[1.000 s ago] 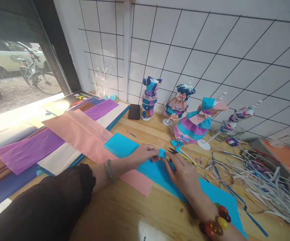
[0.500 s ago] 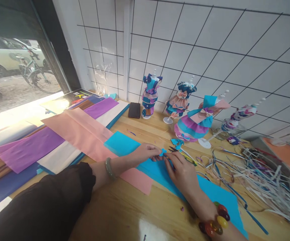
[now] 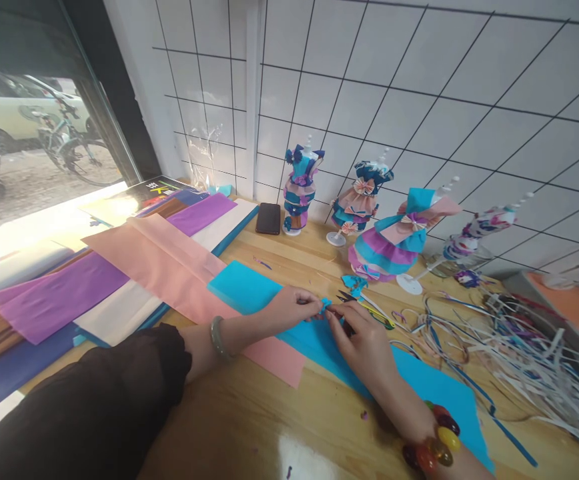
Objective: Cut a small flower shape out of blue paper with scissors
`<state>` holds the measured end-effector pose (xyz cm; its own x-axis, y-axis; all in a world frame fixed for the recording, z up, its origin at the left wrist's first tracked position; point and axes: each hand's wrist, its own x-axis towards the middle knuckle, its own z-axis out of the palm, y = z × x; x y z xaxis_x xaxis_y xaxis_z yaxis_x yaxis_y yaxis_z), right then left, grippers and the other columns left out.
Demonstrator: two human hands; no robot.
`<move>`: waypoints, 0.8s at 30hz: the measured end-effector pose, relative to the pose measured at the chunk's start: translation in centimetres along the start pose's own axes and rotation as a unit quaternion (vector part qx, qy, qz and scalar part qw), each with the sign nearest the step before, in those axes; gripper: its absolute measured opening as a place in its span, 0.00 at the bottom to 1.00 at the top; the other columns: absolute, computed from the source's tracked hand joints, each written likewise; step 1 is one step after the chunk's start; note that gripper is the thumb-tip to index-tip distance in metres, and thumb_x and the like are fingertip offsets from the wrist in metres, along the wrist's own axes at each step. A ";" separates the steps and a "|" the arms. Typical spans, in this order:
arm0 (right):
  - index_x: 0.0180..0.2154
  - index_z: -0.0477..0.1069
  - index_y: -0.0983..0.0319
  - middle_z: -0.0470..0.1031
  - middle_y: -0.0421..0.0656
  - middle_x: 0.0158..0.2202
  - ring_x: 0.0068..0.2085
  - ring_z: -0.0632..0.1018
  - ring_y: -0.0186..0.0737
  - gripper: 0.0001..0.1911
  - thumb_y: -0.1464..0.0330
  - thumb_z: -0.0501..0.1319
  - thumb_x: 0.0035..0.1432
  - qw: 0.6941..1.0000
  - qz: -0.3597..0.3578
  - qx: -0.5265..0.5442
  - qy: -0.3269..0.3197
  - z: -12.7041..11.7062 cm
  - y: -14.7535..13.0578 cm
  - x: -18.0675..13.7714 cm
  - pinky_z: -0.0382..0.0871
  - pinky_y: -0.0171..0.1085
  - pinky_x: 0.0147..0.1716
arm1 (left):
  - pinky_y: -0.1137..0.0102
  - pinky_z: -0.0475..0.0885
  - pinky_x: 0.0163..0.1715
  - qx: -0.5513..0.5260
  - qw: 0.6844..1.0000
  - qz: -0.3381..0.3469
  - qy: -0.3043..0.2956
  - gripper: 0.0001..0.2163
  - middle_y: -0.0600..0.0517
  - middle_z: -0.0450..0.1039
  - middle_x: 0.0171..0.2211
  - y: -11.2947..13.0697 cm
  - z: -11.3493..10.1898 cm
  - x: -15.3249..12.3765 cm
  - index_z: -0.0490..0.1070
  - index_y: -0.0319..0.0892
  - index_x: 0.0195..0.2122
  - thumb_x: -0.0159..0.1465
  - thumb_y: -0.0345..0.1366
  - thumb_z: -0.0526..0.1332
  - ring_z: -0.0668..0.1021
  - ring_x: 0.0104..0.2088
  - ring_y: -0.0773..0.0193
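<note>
My left hand (image 3: pixel 289 308) and my right hand (image 3: pixel 362 340) meet over a large blue paper sheet (image 3: pixel 419 380) on the wooden table (image 3: pixel 249 427). Both pinch a small piece of blue paper (image 3: pixel 325 306) between fingertips. My left wrist wears a green bangle and a dark sleeve; my right wrist wears a bead bracelet. Small scissors (image 3: pixel 349 298) lie just beyond my fingers, beside a blue paper bow (image 3: pixel 353 284).
Pink (image 3: pixel 169 267), purple (image 3: pixel 64 293) and white crepe paper sheets lie at the left. Several small dress-form mannequins in paper dresses (image 3: pixel 389 243) stand along the gridded wall, near a black phone (image 3: pixel 268 219). Tangled paper strips (image 3: pixel 519 353) cover the right.
The small blue piece has been folded smaller between my fingertips. My hands have drawn slightly closer together; the view shifted a little.
</note>
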<state>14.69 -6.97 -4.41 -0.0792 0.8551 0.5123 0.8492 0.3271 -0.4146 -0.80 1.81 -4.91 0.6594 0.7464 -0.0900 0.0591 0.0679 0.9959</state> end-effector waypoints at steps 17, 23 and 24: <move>0.28 0.78 0.60 0.79 0.46 0.32 0.32 0.75 0.45 0.12 0.62 0.60 0.56 0.957 0.208 0.202 -0.014 0.0 -0.2 0.6 0.67 0.38 0.30 | 0.74 0.57 0.26 0.179 0.974 0.134 0.018 0.13 0.57 0.58 0.18 0.4 0.2 -0.8 0.62 0.39 0.17 0.60 0.34 0.53 0.64 0.24 0.71; 0.29 0.80 0.60 0.81 0.46 0.30 0.32 0.78 0.46 0.10 0.61 0.64 0.50 0.929 0.252 0.270 0.000 0.3 0.2 0.7 0.71 0.40 0.32 | 0.74 0.67 0.32 0.101 0.992 0.072 0.019 0.11 0.54 0.72 0.24 0.0 0.3 -0.5 0.70 0.38 0.22 0.58 0.36 0.55 0.75 0.30 0.66; 0.29 0.80 0.60 0.81 0.46 0.30 0.32 0.78 0.45 0.10 0.61 0.64 0.50 0.926 0.257 0.277 0.000 0.3 0.2 0.7 0.70 0.40 0.32 | 0.73 0.68 0.33 0.078 0.995 0.062 0.017 0.11 0.53 0.73 0.24 -0.1 0.3 -0.5 0.71 0.38 0.23 0.58 0.36 0.56 0.76 0.31 0.65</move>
<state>14.70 -6.14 -4.34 0.2602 0.9554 0.1399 0.3766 0.0330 -0.9258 -0.92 1.27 -4.96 0.6435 0.7646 0.0360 0.0958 -0.1271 0.9873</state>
